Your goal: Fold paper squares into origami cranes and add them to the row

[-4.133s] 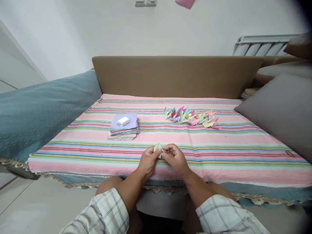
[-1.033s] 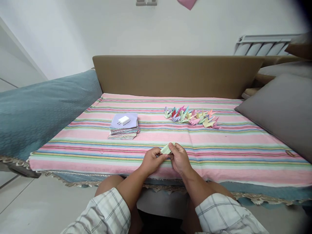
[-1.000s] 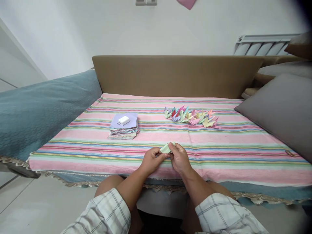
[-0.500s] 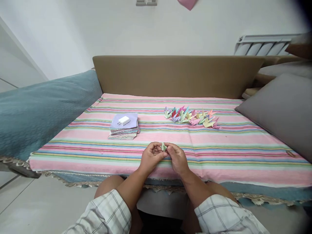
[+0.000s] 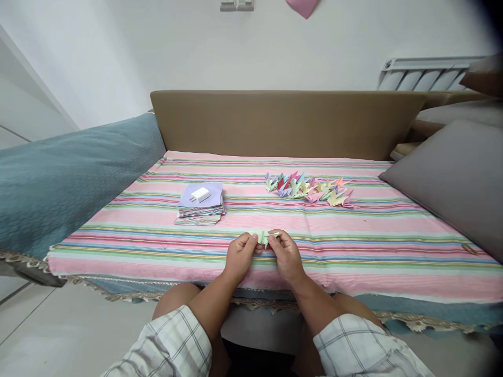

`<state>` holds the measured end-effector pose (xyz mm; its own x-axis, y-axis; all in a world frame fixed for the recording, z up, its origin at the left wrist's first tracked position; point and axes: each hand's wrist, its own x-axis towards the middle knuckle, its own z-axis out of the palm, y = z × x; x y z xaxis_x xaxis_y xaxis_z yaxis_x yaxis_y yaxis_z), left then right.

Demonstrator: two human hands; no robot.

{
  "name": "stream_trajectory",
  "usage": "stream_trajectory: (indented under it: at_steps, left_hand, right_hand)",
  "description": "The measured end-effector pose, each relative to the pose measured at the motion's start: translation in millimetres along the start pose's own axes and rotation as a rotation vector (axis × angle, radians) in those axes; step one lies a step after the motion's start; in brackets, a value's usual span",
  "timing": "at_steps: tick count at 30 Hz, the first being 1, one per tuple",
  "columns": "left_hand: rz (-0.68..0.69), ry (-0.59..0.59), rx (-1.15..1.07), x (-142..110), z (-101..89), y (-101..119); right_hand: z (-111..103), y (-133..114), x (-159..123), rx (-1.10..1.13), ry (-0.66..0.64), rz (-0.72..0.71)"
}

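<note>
Between my two hands is a small pale green paper crane (image 5: 262, 238), pinched from both sides above the front part of the striped cloth. My left hand (image 5: 240, 255) closes thumb and fingers on its left end. On its right end, my right hand (image 5: 287, 254) grips a pointed part between thumb and fingers. My fingertips cover parts of the paper. Farther back to the right lies a cluster of folded paper cranes (image 5: 308, 188) in several colours. To the left sits a stack of square paper (image 5: 200, 207), its top sheet lilac.
A white charger plug (image 5: 200, 195) rests on the paper stack. The striped cloth (image 5: 137, 251) covers the sofa seat, bounded by the brown backrest (image 5: 283, 123), a blue-covered armrest (image 5: 86, 167) and a grey cushion (image 5: 451, 178). A small brown item (image 5: 470, 248) lies at the right.
The green crane has been opened out sideways and shows more of its length. My left hand has turned, with its thumb now up on the paper.
</note>
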<state>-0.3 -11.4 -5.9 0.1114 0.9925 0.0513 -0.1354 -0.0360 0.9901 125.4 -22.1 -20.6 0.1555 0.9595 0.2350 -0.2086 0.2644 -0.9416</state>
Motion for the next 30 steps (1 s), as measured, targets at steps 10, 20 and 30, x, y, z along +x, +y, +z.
stream_trajectory:
  at_steps: [10,20,30]
  left_hand:
    - [-0.151,-0.015,-0.350,0.2,5.7,1.8]
    - [-0.034,-0.035,-0.182,-0.7,4.9,-2.9]
    - [0.148,-0.033,0.066,0.5,1.2,-2.2]
  right_hand:
    - [3.0,13.9,1.7,0.225,0.017,0.127]
    - [2.7,-0.5,-4.6,-0.196,0.095,-0.065]
    - [5.8,8.5,-4.8,-0.023,0.093,0.018]
